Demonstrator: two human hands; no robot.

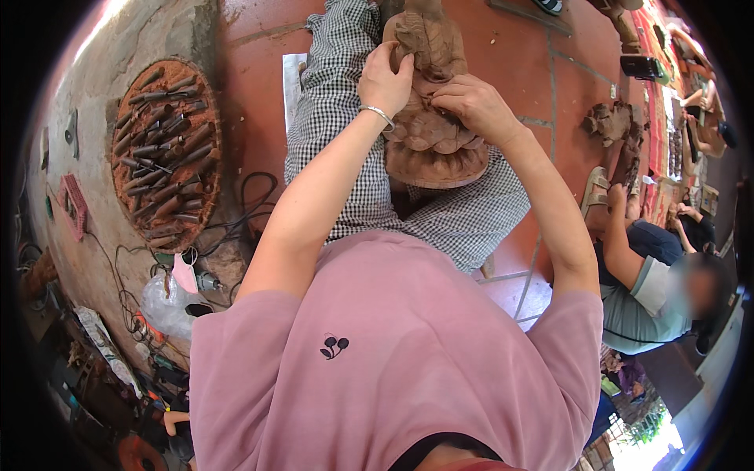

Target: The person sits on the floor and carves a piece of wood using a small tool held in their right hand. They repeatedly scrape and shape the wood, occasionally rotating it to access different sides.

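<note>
Between my legs rests a carved brown wooden statue with a base of lotus-like petals. My left hand, with a silver bangle at its wrist, is closed on the left side of the statue, thumb and fingers against the wood. My right hand presses its bent fingers together at the statue's middle, just above the petals. A small piece may be pinched in those fingers, but they hide it. The statue's top runs out past the upper edge of the head view.
A round tray of wooden-handled carving chisels lies to the left. Near it are black cables, a plastic bag and a pink mask. Another person sits at the right, by a carved wood piece.
</note>
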